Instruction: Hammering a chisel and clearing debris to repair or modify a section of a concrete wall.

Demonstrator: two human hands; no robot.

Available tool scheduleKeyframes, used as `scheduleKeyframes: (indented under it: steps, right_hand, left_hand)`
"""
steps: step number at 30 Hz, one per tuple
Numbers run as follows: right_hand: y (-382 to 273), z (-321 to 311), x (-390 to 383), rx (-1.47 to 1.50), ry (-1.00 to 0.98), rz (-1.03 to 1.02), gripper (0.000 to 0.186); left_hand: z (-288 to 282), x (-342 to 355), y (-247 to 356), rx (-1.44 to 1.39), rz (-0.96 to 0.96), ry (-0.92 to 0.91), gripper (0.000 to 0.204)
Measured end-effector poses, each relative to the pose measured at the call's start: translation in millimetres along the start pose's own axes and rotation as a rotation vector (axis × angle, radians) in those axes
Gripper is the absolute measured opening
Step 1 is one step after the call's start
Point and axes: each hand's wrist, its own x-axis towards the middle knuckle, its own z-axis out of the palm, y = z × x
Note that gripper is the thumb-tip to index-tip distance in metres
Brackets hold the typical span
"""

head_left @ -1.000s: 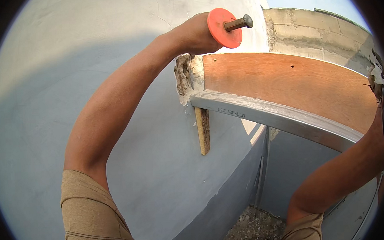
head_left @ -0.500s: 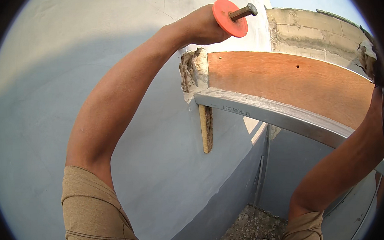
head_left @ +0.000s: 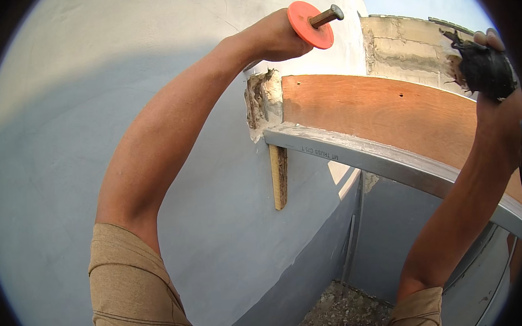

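At the top centre, my left hand point(head_left: 281, 37) is closed around a chisel point(head_left: 327, 16) with a round orange hand guard. The chisel's metal striking end points up and right; its blade is hidden behind the hand and wrist. Just below is a rough broken notch point(head_left: 263, 101) in the plastered wall. High at the right edge, my right hand point(head_left: 503, 110) grips a block wrapped in black point(head_left: 487, 71), its pale end frayed and ragged. Fingers show over its top. The block is well apart from the chisel.
A grey metal channel point(head_left: 367, 154) runs right from the notch, with a reddish-brown wooden board point(head_left: 376, 107) standing along it. A narrow wood piece point(head_left: 279, 177) hangs under the channel's left end. Behind stands a block wall point(head_left: 408, 43); rubble point(head_left: 333, 310) lies below.
My right hand has come further into view from the right edge with the black-wrapped block, moving up and left. My left hand and the chisel have barely moved.
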Motion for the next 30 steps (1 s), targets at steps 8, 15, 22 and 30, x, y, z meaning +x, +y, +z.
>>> scheduleKeyframes:
  steps: [8, 15, 22, 30]
  right_hand:
    - [29, -76, 10, 0.06, -0.474, 0.206, 0.031]
    - [38, -23, 20, -0.186, -0.541, 0.179, 0.033]
    - [27, -56, 2, -0.029, -0.449, 0.133, 0.038]
    - [51, -11, -6, -0.406, -0.662, 0.343, 0.037]
  left_hand:
    - [-9, 12, 4, 0.146, 0.051, -0.02, 0.017]
    - [-3, 8, -9, 0.155, 0.102, 0.039, 0.006]
    - [-17, 14, -12, 0.166, 0.143, 0.064, 0.007]
    - [-6, 8, -11, 0.145, 0.217, 0.108, 0.005]
